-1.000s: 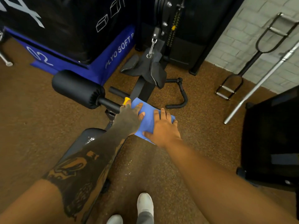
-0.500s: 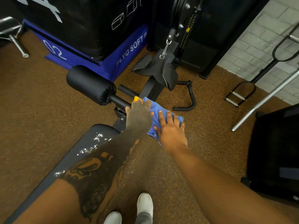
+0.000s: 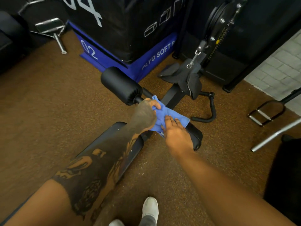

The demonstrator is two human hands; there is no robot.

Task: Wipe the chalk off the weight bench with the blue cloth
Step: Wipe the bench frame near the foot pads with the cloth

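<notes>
The blue cloth (image 3: 164, 114) lies bunched over the far seat pad of the black weight bench (image 3: 196, 136). My left hand (image 3: 145, 115), tattooed dark, grips the cloth's left edge with curled fingers. My right hand (image 3: 175, 130) lies flat on the cloth's near right part, pressing it onto the pad. The bench's long back pad (image 3: 104, 141) runs toward me under my left forearm, with white specks of chalk on its surface. A black foam roller (image 3: 121, 85) sticks out left from the bench's far end.
A black and blue soft plyo box (image 3: 130, 38) stands beyond the bench. A cable machine (image 3: 219, 38) with hanging straps is at the back right. Metal bars and handles (image 3: 267, 114) lie on the brown floor at right. My white shoes (image 3: 150, 207) are at the bottom.
My left hand went from lying flat on the cloth to gripping its edge, bunching it. The view shifted so the bench's seat pad shows under my right hand.
</notes>
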